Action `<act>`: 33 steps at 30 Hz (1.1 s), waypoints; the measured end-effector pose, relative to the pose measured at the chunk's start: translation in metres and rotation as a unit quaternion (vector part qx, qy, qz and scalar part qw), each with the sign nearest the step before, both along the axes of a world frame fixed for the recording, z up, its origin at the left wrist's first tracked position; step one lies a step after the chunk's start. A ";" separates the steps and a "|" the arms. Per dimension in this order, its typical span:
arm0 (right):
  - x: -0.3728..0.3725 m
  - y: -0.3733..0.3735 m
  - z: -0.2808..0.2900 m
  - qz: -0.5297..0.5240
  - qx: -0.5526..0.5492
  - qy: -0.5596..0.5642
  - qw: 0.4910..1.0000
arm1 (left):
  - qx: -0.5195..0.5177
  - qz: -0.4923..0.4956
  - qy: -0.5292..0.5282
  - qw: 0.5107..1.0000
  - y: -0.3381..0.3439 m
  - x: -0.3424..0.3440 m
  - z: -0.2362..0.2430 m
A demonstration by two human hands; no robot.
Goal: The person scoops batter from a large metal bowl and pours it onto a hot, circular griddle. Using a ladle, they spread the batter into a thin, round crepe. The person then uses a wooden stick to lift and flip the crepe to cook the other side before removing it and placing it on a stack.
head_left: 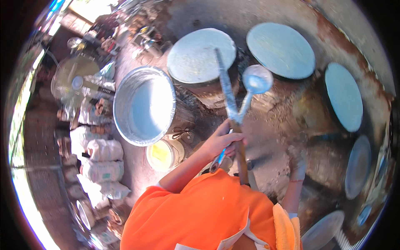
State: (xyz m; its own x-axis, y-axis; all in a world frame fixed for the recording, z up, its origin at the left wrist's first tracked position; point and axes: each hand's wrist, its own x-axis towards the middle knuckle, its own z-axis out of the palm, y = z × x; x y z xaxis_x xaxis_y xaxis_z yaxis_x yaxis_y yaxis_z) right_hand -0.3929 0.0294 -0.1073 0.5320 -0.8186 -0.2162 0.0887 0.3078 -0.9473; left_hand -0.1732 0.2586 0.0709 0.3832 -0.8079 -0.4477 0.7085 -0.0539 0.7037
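My left hand (227, 139) is closed around a long flat metal spatula (225, 83) with a wooden handle and a round metal ladle (256, 81); the spatula reaches up over a round flat pan coated white (191, 54). My right hand (298, 162) hangs low at the right, smeared by motion, so its fingers and anything in them are unclear. A large metal pot of white liquid (143, 104) stands left of my left hand, with a bucket holding something yellow (160, 156) below it.
More white-coated pans (279, 50) (342, 96) sit on earthen stoves curving round the right. Further pans (356, 166) lie lower right. Stacked white sacks (102, 168), a large round vessel (62, 87) and cluttered items fill the left side. A curved wall runs along the upper right.
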 end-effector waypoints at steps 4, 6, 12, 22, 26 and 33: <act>0.105 0.076 0.083 0.389 -0.117 -0.091 0.910 | 0.018 0.160 -0.061 0.985 0.059 0.023 -0.022; 0.168 0.131 0.130 0.500 -0.292 -0.017 0.815 | 0.044 0.226 -0.078 0.970 0.071 0.043 -0.035; 0.291 0.219 0.121 0.444 -0.353 -0.001 0.824 | 0.040 0.269 -0.090 0.958 0.123 0.140 -0.079; 0.339 0.066 0.022 0.243 -0.156 0.213 0.933 | 0.045 0.295 -0.068 0.952 0.165 0.223 -0.071; 0.391 0.034 0.001 0.296 -0.199 0.352 0.865 | 0.086 0.317 -0.062 0.943 0.168 0.211 -0.066; 0.371 0.160 -0.017 0.335 -0.246 0.390 0.822 | 0.136 0.350 -0.053 0.925 0.176 0.199 -0.046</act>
State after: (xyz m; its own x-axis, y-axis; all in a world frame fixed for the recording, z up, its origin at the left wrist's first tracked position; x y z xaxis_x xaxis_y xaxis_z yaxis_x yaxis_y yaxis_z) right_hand -0.0214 0.1896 -0.1247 0.7555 -0.4892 -0.4357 -0.6377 -0.3971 -0.6600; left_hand 0.0254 0.4345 0.0246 0.8230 -0.2079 -0.5286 0.5652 0.2064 0.7987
